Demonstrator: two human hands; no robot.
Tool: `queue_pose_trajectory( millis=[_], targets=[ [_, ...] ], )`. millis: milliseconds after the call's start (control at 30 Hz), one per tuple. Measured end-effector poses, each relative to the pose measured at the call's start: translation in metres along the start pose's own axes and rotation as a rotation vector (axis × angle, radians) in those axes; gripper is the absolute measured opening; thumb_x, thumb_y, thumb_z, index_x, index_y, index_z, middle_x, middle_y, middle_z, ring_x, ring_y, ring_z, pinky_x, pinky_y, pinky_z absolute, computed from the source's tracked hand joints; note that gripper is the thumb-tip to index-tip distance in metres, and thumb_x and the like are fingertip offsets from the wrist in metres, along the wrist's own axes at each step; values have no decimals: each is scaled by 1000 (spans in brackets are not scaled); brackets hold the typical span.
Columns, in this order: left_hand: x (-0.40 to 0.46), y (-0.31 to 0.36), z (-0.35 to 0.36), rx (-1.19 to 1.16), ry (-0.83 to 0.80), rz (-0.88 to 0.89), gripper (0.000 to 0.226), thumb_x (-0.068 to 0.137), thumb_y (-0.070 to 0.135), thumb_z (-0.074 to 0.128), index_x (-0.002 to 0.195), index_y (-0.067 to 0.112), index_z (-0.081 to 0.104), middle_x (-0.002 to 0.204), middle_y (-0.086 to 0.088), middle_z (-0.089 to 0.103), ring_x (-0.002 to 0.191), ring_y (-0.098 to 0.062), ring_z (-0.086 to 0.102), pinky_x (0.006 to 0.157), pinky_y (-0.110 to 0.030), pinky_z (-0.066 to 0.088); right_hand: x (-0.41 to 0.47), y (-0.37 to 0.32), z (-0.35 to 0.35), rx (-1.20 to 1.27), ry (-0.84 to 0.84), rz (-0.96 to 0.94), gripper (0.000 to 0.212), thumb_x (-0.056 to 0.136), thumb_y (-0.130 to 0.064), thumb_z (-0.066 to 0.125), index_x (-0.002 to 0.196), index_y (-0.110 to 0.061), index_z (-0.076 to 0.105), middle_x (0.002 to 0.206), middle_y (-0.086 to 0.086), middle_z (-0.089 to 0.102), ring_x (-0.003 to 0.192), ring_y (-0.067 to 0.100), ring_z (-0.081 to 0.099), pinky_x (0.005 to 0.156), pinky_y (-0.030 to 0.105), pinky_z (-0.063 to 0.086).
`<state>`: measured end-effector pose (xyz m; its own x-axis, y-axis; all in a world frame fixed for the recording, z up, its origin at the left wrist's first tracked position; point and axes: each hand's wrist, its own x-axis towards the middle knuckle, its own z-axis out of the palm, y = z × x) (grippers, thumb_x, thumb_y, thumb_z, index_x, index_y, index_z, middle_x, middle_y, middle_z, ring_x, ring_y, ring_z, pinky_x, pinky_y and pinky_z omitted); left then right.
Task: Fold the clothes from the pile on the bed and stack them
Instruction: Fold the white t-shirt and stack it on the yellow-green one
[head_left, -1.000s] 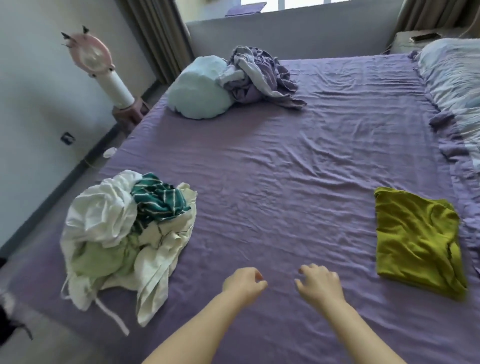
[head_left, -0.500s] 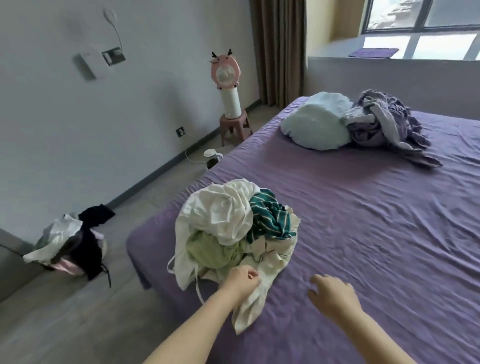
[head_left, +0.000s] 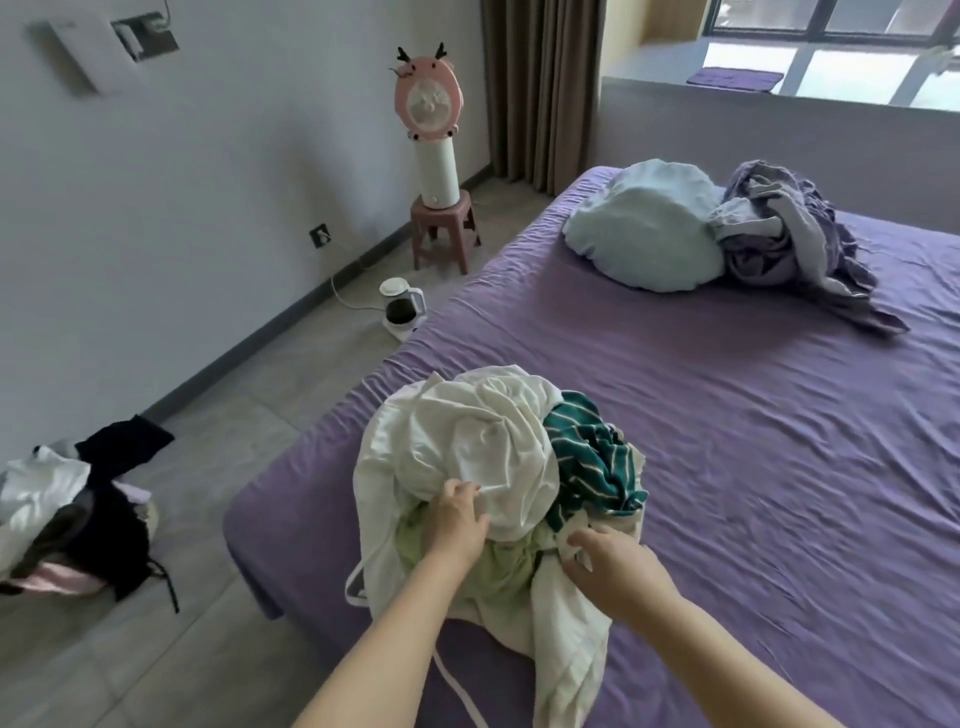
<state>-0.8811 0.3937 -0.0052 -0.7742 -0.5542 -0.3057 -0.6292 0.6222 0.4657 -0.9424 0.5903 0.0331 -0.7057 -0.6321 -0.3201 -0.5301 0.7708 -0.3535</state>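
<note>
A pile of clothes (head_left: 483, 447) lies near the left corner of the purple bed (head_left: 753, 467). On top is a crumpled white garment, with a green-and-white striped piece (head_left: 592, 462) to its right and a pale green piece (head_left: 498, 566) underneath. My left hand (head_left: 460, 519) is pushed into the pile between the white and pale green cloth, fingers curled on the white fabric. My right hand (head_left: 608, 566) grips a cream garment (head_left: 566, 634) at the pile's near right side.
A light blue pillow (head_left: 644, 228) and a bunched purple-grey blanket (head_left: 789, 234) lie at the head of the bed. On the floor to the left are a heap of dark and white clothes (head_left: 78, 514), a kettle (head_left: 402, 306) and a pink fan on a stool (head_left: 431, 156).
My view has swung left, so the folded olive garment has left the frame. Both hands moved forward from above the bare sheet into the pile and took hold of cloth.
</note>
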Motion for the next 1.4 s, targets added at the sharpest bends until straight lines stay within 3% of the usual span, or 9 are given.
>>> queue_pose_trajectory(
  millis=[133,333,600,700,800,867,967,1133,1400],
  targets=[
    [30,-5,10,-31,-101,-9,66,92,18,60,149,22,26,156,-7,9,140,-23,28,112,-30,31,12,-3,-1,47,-6,39,38,93,-44,46,126,-28,53,123,-5,55,110,17,54,82,28,44],
    [53,-8,5,199,34,62,23,95,29,51,109,17,64,118,-4,61,112,-22,51,88,-31,43,24,-4,-19,66,-3,60,35,95,-39,46,126,-26,53,124,-4,54,110,16,54,87,27,46],
    [37,84,-121,-514,-24,567,13,89,27,64,79,26,57,62,20,56,59,4,50,61,-12,39,47,-35,-74,382,167,-29,71,86,-39,65,146,-28,28,140,-10,35,128,12,38,101,22,33],
    [24,127,-175,-568,-23,711,6,86,27,68,82,25,64,64,17,60,60,5,51,60,-10,39,51,-46,-109,449,341,-118,58,82,-30,71,134,-24,46,135,-7,44,125,16,42,104,26,38],
    [10,166,-221,-535,-6,810,2,84,22,71,85,23,69,73,16,66,69,4,57,67,-13,45,39,-48,-153,613,517,-182,50,78,-23,76,123,-23,54,124,-13,50,120,12,48,87,5,36],
    [-4,192,-244,-533,-25,897,5,83,15,71,84,20,70,70,20,66,68,9,56,67,-8,43,24,-49,-187,745,531,-227,62,75,-24,78,130,-27,47,125,-19,49,115,-1,48,90,11,37],
    [-25,228,-265,-526,14,981,15,82,13,72,77,27,70,70,20,68,68,10,56,66,-6,42,-4,-48,-232,905,577,-326,21,81,-15,73,94,-28,64,90,-10,64,81,5,57,78,28,47],
    [-45,274,-264,-584,181,947,3,79,27,75,77,28,72,79,-13,67,68,-5,53,62,-18,42,-70,-14,-281,844,846,-283,11,82,-16,72,73,-20,66,60,-8,58,58,3,45,57,17,38],
    [-111,356,-189,-531,165,893,8,83,25,73,78,20,69,81,5,47,76,-9,51,75,-20,38,-176,63,-323,511,952,-148,4,84,-25,68,84,-21,67,75,-2,66,67,9,54,64,20,41]
  ],
)
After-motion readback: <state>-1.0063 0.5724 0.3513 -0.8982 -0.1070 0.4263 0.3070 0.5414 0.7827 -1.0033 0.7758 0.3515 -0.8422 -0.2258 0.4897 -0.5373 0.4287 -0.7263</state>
